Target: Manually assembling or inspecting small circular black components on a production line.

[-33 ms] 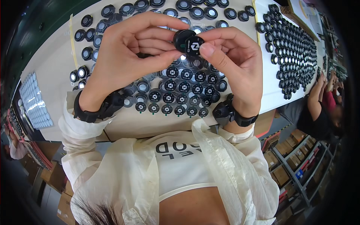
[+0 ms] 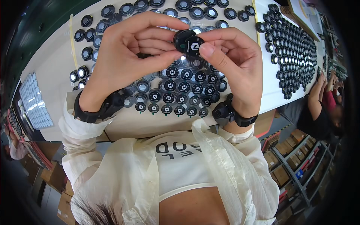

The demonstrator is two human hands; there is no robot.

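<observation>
My left hand (image 2: 129, 50) holds a round black puck-like part (image 2: 181, 36) by its edge, between the thumb and fingers. My right hand (image 2: 238, 60) pinches a thin round black label (image 2: 194, 46) with a white emblem and a small green tab. The label overlaps the right side of the part's face; whether it touches the face I cannot tell. Below my hands, rows of similar round black labels (image 2: 183, 87) on what looks like clear film lie over more pucks on the table.
Loose black pucks with pale centres (image 2: 197, 12) stand across the beige table (image 2: 48, 67). Dense rows of them (image 2: 296, 56) cover a white surface at the right. A sheet of pale blue discs (image 2: 34, 101) lies at the left. Another person (image 2: 318, 101) is at the far right.
</observation>
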